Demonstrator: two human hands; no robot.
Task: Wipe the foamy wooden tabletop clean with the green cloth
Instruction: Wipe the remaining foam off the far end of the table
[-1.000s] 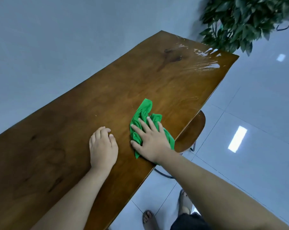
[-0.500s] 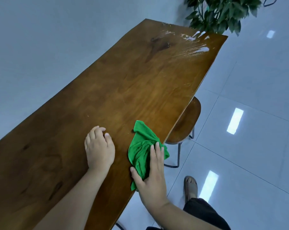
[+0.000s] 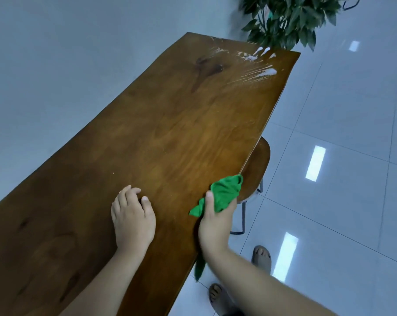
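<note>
Since the earlier frames the right hand has slid the green cloth off the middle of the wooden counter to its right edge, and the view has tipped so the far end sits higher in the frame. At lower centre-left, the left hand lies palm down on the wood, fingers loosely curled and holding nothing. Just right of it, the right hand is closed around the bunched cloth at the counter's edge, thumb on top, with one tail of fabric hanging below the wrist over the side. White foam streaks remain near the far right corner, in the upper centre-right of the frame. A round wooden stool pokes out from under the edge beside the cloth, a leafy plant fills the top right, and two sandalled feet stand on the glossy tiled floor at lower right.
</note>
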